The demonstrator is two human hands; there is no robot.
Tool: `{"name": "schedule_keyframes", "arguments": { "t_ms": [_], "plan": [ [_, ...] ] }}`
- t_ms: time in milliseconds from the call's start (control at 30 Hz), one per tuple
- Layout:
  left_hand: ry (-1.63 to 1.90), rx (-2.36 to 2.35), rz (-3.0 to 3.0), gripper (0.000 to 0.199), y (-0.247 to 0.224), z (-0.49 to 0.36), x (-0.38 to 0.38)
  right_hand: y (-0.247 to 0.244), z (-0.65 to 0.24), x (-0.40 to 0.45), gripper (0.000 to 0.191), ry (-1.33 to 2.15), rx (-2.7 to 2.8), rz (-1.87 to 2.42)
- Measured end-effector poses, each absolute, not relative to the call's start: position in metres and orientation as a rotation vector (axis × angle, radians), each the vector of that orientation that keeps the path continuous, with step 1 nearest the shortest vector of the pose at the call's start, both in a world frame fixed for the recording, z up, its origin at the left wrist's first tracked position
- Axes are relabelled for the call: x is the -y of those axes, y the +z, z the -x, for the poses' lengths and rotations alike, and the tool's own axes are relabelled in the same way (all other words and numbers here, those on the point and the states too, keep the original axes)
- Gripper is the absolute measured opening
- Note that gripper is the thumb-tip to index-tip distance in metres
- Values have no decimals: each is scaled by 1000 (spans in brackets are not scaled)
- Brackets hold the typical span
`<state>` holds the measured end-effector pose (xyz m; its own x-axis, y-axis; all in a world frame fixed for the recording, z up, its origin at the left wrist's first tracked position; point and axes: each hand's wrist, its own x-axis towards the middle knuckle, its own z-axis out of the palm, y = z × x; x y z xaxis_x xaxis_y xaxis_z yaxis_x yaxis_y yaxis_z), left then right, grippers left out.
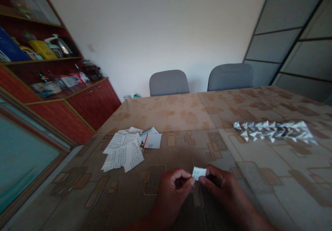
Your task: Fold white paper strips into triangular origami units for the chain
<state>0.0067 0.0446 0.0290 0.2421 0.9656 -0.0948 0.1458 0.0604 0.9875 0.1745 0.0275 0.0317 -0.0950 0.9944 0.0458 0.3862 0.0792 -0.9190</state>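
Note:
Between my two hands, just above the near part of the table, is a small folded piece of printed paper. My left hand pinches its left edge between thumb and forefinger. At its right side, my right hand grips it with thumb and fingers. A loose pile of printed paper pieces lies to the left, with a white and coloured card at its right end. Off to the right, folded paper pieces linked into a spiky chain lie on the table.
The table has a patterned cover. Two grey chairs stand behind it against the white wall. A red-brown cabinet with bottles and a kettle is at the left; grey sliding panels are at the right.

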Motion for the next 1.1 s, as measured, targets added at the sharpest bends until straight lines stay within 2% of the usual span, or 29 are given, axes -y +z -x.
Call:
{"name": "schedule_keyframes", "arguments": {
  "t_ms": [233, 433, 633, 933, 1100],
  "plan": [
    [876, -1162, -1286, 19, 27, -8, -49, 32, -179, -29, 23, 1039, 1694, 1427],
    [916, -1142, -1146, 28, 29, -8, -53, 37, -184, -33, 44, 1164, 1657, 1321],
    [903, -1125, -1181, 27, 26, -10, -49, 37, -172, -31, 33, 1286, 1552, 1229],
    [875, -1142, -1189, 19, 25, -12, -48, 30, -172, -31, 23, 1240, 1535, 1279],
    [866, -1164, -1255, 18, 28, -6, -52, 28, -185, -35, 17, 1086, 1643, 1391]
  ]
}}
